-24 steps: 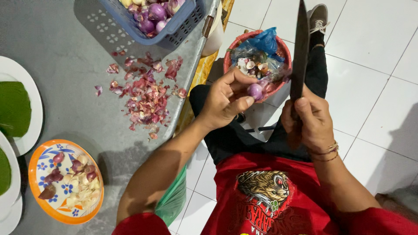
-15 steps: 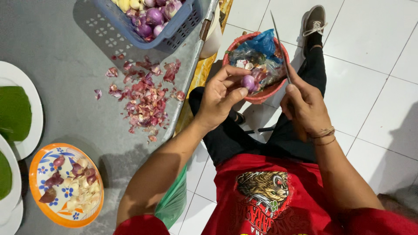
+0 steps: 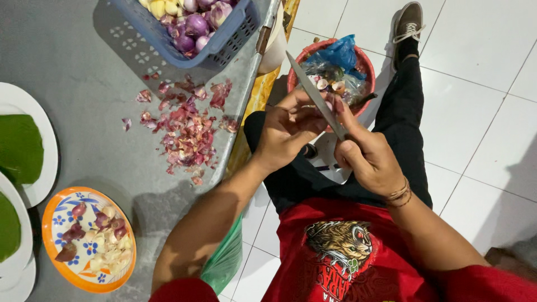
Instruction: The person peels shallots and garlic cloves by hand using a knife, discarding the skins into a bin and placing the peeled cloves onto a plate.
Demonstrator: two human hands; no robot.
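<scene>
Peeling | shallot hidden inside left hand [image 3: 288,131] | right hand [image 3: 366,159] grips knife [image 3: 314,95]

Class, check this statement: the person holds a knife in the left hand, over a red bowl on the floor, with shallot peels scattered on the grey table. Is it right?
Not quite. The head view shows the knife gripped in the right hand; the left hand holds a small item against the blade. The red bowl on the floor and shallot peels on the grey table are right.

- Grey table [image 3: 84,61]: blue basket [image 3: 224,47] at the far edge.
- Onion peels [image 3: 182,128] near the right edge.
- Patterned plate [image 3: 61,263] at the near edge.
- White plates [image 3: 42,168] along the left edge.
</scene>
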